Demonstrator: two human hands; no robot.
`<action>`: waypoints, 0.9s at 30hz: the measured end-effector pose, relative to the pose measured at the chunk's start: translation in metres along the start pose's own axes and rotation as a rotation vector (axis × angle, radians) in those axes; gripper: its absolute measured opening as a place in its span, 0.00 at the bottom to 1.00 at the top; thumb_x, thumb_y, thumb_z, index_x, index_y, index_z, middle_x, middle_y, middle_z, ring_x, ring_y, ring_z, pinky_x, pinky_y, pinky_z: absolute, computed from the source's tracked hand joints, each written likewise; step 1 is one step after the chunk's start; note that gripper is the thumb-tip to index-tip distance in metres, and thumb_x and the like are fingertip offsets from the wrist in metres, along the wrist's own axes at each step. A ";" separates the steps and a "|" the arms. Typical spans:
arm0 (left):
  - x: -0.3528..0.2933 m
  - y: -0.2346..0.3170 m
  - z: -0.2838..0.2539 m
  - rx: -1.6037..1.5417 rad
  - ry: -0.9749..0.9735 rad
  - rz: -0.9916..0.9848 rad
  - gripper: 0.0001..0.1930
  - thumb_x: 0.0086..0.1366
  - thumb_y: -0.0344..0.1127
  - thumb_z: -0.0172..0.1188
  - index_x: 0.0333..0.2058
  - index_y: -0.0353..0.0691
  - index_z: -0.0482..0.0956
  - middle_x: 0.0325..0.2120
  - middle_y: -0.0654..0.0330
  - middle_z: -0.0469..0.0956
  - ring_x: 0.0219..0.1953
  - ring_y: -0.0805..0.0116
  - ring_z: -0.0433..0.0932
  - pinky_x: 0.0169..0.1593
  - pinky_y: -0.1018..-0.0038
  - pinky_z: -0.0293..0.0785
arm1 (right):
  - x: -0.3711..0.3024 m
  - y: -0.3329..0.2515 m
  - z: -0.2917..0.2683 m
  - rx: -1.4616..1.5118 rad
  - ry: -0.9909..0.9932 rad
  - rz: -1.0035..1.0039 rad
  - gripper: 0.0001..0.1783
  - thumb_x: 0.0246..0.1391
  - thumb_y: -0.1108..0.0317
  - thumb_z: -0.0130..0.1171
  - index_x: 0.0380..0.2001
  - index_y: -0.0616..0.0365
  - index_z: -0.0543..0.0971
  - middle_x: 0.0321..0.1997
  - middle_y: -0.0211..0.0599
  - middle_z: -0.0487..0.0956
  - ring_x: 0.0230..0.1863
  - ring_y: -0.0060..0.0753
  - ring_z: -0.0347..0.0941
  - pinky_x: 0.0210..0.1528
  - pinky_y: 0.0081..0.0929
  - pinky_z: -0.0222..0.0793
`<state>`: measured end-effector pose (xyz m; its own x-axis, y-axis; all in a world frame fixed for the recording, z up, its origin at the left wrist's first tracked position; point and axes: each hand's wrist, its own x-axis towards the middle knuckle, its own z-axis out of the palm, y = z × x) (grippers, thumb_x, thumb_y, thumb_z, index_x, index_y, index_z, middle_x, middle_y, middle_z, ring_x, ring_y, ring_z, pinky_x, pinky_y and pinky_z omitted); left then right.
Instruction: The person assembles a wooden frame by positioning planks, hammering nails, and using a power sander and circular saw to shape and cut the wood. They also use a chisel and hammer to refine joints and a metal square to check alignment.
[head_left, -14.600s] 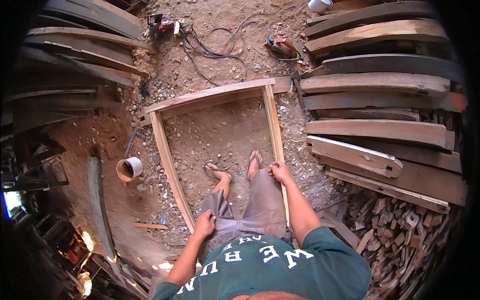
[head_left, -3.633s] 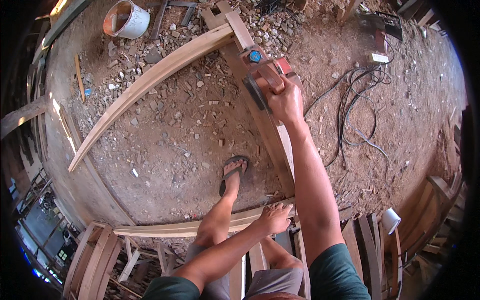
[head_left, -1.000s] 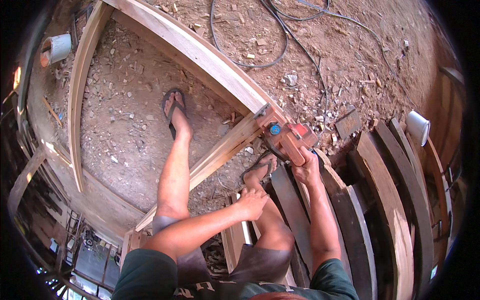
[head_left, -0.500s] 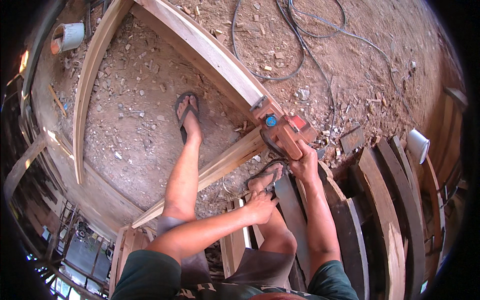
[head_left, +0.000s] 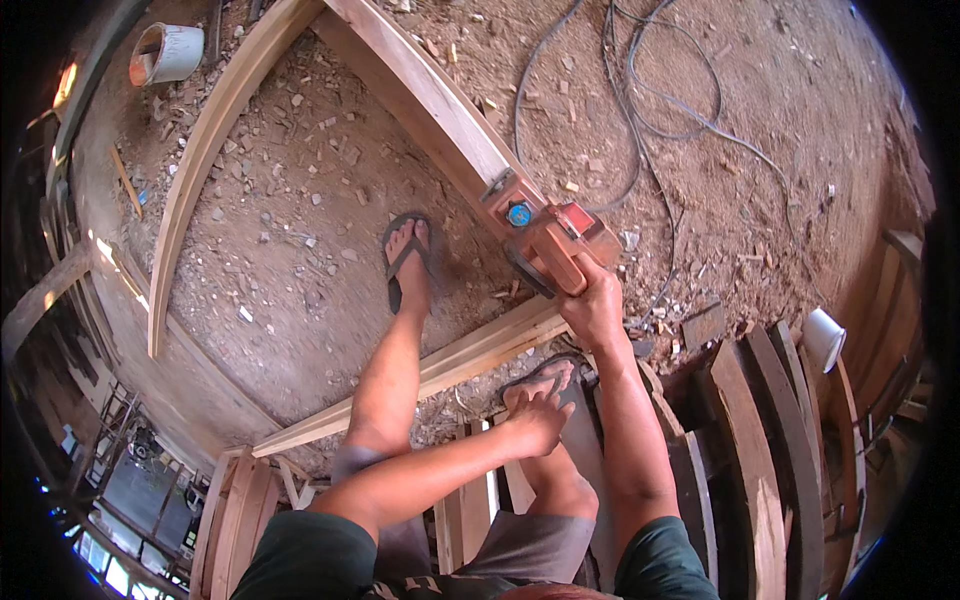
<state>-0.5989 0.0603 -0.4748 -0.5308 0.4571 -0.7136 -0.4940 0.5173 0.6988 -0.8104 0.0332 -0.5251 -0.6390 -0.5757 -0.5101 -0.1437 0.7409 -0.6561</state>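
Head view, contents by size: dirt ground (head_left: pixel 800 90), brown, strewn with chips and small stones

Wooden frame: three pale beams in view; left beam (head_left: pixel 190 170) bent by the lens; right beam (head_left: pixel 425 85) running from the far side toward the hands; near beam (head_left: pixel 450 365) crossing below, passing behind the left leg

Planks (head_left: pixel 755 450): several, dark and pale, side by side at the near right, more at the near left

Legs: left leg (head_left: pixel 385 385) with its foot inside the frame, right leg (head_left: pixel 555 485) with its foot outside, just beside the near beam; dark sandals (head_left: pixel 394 290) on both feet

Cable (head_left: pixel 518 115): dark, looped on the ground at the far right

Power planer (head_left: pixel 560 245): reddish-brown, set on the near end of the right beam, its body hiding part of the corner with the near beam

White bucket (head_left: pixel 175 52): tipped on its side, far left, mouth turned left

White container (head_left: pixel 824 340): at the right, near the planks

Right hand (head_left: pixel 593 305): fingers wrapped round the planer's rear handle

Left hand (head_left: pixel 540 420): over the right foot, fingers loosely bent and slightly parted, nothing seen in them; contact with the foot cannot be told

Wood strip (head_left: pixel 127 183): thin, on the ground at the left

Round knob (head_left: pixel 519 215): blue, atop the planer's front
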 end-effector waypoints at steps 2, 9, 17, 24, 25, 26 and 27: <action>-0.005 0.003 -0.025 -0.024 -0.041 -0.034 0.34 0.64 0.40 0.62 0.69 0.40 0.66 0.68 0.39 0.62 0.70 0.40 0.60 0.69 0.43 0.57 | 0.017 -0.021 0.007 0.022 0.052 -0.027 0.08 0.48 0.74 0.65 0.34 0.58 0.80 0.30 0.53 0.82 0.38 0.62 0.81 0.37 0.42 0.75; -0.019 -0.002 -0.076 -0.132 0.036 -0.038 0.32 0.64 0.35 0.57 0.67 0.41 0.67 0.70 0.34 0.58 0.73 0.36 0.56 0.68 0.41 0.59 | 0.076 -0.092 0.031 0.007 0.075 -0.027 0.11 0.47 0.73 0.64 0.37 0.56 0.81 0.36 0.56 0.83 0.43 0.66 0.79 0.42 0.51 0.75; -0.026 -0.014 -0.107 -0.270 0.199 -0.045 0.26 0.64 0.36 0.54 0.62 0.40 0.72 0.58 0.47 0.70 0.63 0.44 0.68 0.66 0.42 0.60 | 0.144 -0.167 0.052 0.006 0.042 -0.031 0.14 0.51 0.72 0.62 0.43 0.56 0.84 0.34 0.59 0.83 0.43 0.62 0.82 0.43 0.42 0.76; -0.039 -0.024 -0.157 -0.305 0.233 -0.078 0.27 0.65 0.38 0.57 0.63 0.40 0.71 0.61 0.49 0.68 0.65 0.46 0.67 0.69 0.42 0.58 | 0.208 -0.236 0.068 -0.004 0.017 -0.044 0.20 0.49 0.69 0.63 0.48 0.55 0.84 0.38 0.59 0.84 0.46 0.58 0.83 0.48 0.43 0.76; -0.044 -0.024 -0.168 -0.328 0.245 -0.074 0.28 0.65 0.38 0.57 0.64 0.40 0.70 0.61 0.49 0.68 0.65 0.46 0.67 0.69 0.42 0.59 | 0.216 -0.244 0.071 -0.010 0.030 -0.056 0.20 0.49 0.69 0.63 0.48 0.55 0.84 0.38 0.59 0.84 0.46 0.58 0.83 0.47 0.43 0.76; -0.048 -0.026 -0.178 -0.352 0.258 -0.069 0.29 0.65 0.38 0.58 0.64 0.39 0.70 0.62 0.48 0.67 0.66 0.45 0.67 0.68 0.42 0.59 | 0.224 -0.252 0.074 -0.016 0.043 -0.068 0.20 0.49 0.69 0.63 0.49 0.55 0.84 0.38 0.59 0.84 0.46 0.57 0.83 0.47 0.42 0.76; -0.048 -0.030 -0.183 -0.363 0.235 -0.070 0.29 0.64 0.37 0.59 0.65 0.39 0.69 0.62 0.48 0.67 0.66 0.46 0.67 0.68 0.42 0.59 | 0.233 -0.260 0.077 -0.021 0.056 -0.080 0.20 0.50 0.68 0.63 0.49 0.55 0.84 0.37 0.59 0.84 0.46 0.57 0.83 0.47 0.42 0.76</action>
<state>-0.6845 -0.1099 -0.4526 -0.6089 0.2316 -0.7587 -0.7221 0.2341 0.6510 -0.8631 -0.3202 -0.5161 -0.6656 -0.6138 -0.4245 -0.2114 0.7006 -0.6815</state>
